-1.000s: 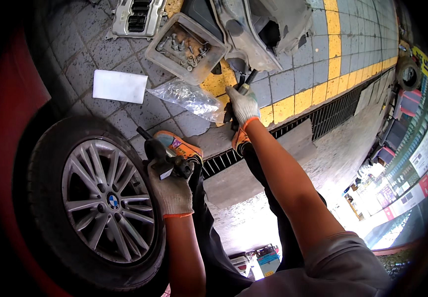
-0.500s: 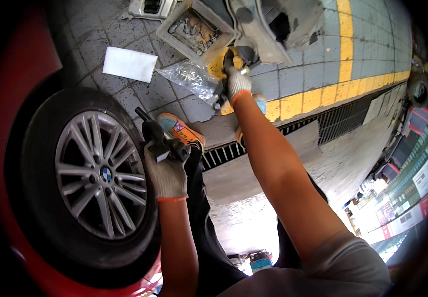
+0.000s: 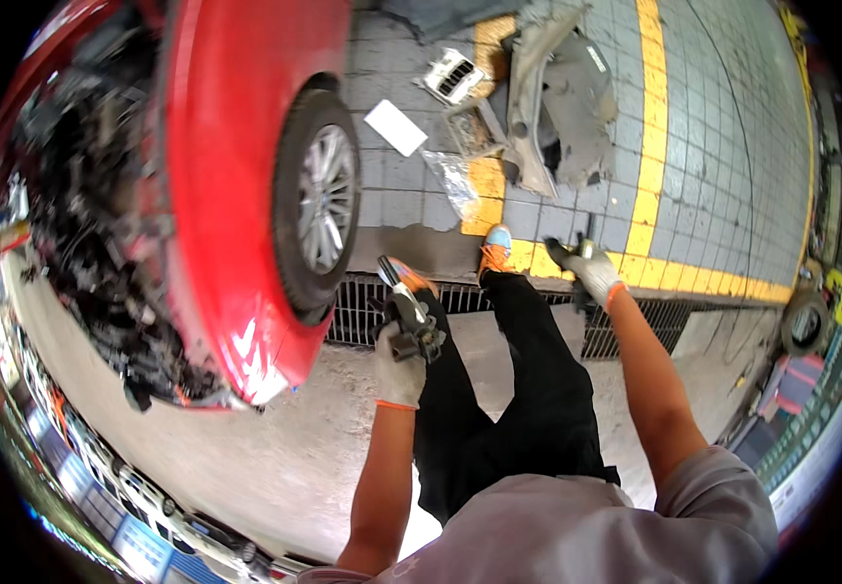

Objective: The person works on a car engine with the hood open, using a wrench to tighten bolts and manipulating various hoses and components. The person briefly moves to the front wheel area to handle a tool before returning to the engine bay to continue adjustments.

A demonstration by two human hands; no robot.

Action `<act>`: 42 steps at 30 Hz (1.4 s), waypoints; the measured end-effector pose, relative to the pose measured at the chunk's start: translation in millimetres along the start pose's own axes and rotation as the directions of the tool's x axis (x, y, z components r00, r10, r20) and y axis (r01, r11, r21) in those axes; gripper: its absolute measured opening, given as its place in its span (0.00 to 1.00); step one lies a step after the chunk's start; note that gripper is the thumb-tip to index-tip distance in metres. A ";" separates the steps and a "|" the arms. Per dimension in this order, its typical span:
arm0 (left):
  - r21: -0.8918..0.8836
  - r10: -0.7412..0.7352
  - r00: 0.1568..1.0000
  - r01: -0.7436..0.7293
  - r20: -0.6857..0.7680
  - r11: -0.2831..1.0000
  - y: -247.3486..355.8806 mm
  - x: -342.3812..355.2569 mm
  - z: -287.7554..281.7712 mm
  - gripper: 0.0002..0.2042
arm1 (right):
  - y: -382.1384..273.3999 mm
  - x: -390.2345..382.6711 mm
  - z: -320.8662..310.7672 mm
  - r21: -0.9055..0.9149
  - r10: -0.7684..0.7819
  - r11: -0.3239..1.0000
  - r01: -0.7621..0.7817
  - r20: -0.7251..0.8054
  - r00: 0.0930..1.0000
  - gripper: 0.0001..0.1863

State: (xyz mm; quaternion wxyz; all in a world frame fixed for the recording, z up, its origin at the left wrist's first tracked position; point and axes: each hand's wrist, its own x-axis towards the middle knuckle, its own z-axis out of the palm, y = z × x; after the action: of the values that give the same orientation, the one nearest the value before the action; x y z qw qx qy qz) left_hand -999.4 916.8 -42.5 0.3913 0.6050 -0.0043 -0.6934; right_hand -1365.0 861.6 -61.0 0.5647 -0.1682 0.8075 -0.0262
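Observation:
My left hand [image 3: 398, 368], in a white knit glove with an orange cuff, is closed round a dark tool with a rod-like end [image 3: 415, 331]; its exact kind is unclear. It hangs in front of my left leg, to the right of the red car's front wheel [image 3: 323, 200]. Out to the right, above the floor grating, my right hand [image 3: 598, 276], gloved alike, is closed on a slim black tool [image 3: 588, 232] that sticks up past the fingers. The dark fingertips and the palm hide part of it.
A red car [image 3: 231, 195] with its front end stripped open stands at left. On the tiles ahead lie a white sheet [image 3: 396, 127], a clear plastic bag [image 3: 452, 181], a grey tray [image 3: 474, 128], a white part [image 3: 453, 77] and large grey panels [image 3: 576, 107]. A drain grating [image 3: 635, 328] crosses the floor.
I have risen and backed away from the wheel and the tray. My right hand has left the floor beside the bag and lifted a black tool. My left hand keeps its hold.

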 end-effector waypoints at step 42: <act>-0.681 -0.187 0.743 -0.441 -0.642 0.585 -131.2 -442.3 -943.8 0.29 | 47.1 -351.9 868.7 -0.651 -0.469 -0.027 0.758 0.678 0.566 0.32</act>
State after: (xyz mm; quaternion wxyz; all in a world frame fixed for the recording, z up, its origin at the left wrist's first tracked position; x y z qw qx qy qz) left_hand -291.7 1691.4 11.2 0.6471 0.5619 0.3975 -0.3278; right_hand -468.8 1140.2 -67.5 0.3855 -0.7961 0.4201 0.2027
